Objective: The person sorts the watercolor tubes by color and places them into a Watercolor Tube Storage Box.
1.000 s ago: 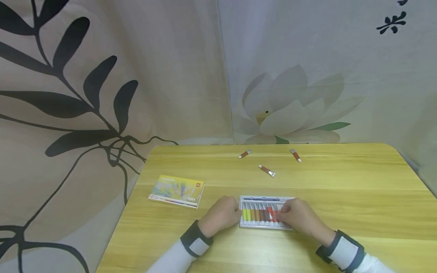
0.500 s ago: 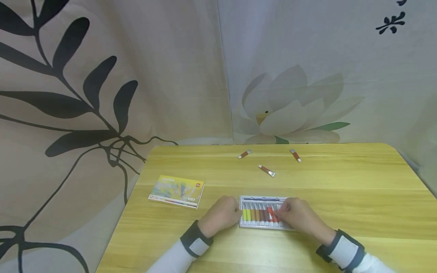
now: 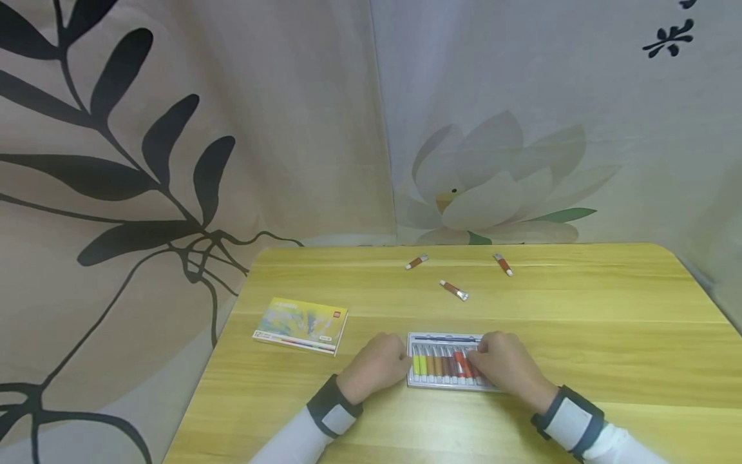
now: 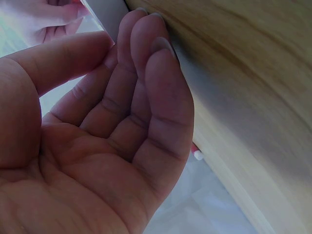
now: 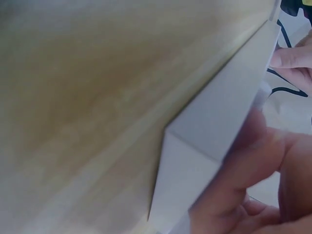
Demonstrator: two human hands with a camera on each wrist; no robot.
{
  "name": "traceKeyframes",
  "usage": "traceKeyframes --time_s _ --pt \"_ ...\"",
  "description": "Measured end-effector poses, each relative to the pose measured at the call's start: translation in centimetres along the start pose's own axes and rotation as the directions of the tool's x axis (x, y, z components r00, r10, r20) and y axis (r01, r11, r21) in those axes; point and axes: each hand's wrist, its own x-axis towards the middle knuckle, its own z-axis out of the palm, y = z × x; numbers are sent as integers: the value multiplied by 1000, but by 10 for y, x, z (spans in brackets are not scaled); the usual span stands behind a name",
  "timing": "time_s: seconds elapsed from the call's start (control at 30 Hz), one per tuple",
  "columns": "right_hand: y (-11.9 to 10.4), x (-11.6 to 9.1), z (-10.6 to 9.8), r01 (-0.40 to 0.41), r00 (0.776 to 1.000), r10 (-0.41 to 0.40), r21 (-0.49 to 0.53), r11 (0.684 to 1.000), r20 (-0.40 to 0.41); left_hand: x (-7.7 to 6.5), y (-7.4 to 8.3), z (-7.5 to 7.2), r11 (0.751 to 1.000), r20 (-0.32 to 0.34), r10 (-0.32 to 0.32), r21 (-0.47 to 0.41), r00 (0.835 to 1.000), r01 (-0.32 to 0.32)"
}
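Movement at three o'clock: right hand, its grip too hidden to call, creeps toward twelve, baring more slim red paint tubes in the white rectangular tray, seemingly straightening them, while left hand pinches its nine-o'clock edge.

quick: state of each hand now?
Left hand: closed, holding the tray by its edge.
Right hand: at the red tubes; grip hidden, can't tell if it holds one.
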Motion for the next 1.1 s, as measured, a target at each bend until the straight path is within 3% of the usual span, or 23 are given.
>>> traceKeyframes --time_s 0.33,0.6,0.83,1.1 --pt "1 -1 1 -13 1000 13 4 1000 -11 0 0 -1 1000 2 3 0 1000 -3" --pt "6 -7 -3 45 999 -45 20 999 23 1 1 0 1000 1 10 9 1000 -10" --pt "11 -19 -11 138 987 -143 62 988 70 1 1 1 1000 -5 22 22 1000 -22" --pt "11 -20 -12 131 987 -137 65 989 86 0 0 0 1000 -8 10 17 1000 -10"
